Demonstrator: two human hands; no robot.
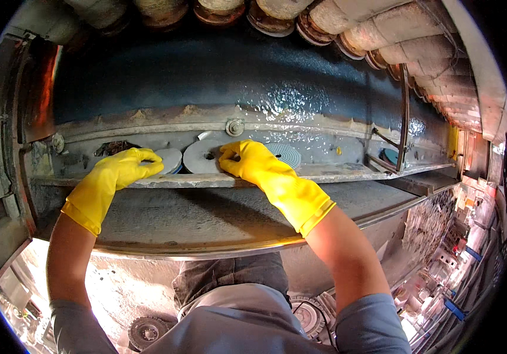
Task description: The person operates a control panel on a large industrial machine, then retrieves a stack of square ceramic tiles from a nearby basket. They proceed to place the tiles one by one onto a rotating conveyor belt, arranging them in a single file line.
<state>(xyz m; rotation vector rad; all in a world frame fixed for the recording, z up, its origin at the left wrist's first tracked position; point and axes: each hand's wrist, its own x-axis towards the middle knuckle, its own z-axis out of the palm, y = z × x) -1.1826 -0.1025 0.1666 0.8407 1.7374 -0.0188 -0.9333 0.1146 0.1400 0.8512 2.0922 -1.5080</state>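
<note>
- The left hand in a smooth yellow rubber glove (125, 170), at nine o'clock: fingers curved, partly spread, at the edge of a thin pale-grey disc (172, 159); I cannot tell whether they grip it.
- At ten o'clock, near centre, a flat matte-grey disc with a round central hole (197, 158) stands behind a rough grey ledge (348, 174).
- The right hand in a matching yellow glove (246, 160), just inside twelve: fingers curled at that disc's right edge; their hold is probably partly hidden.
- At one o'clock, a ridged grey-green disc (288, 154).
- At twelve, a dark, glistening wet surface (206, 76).
</note>
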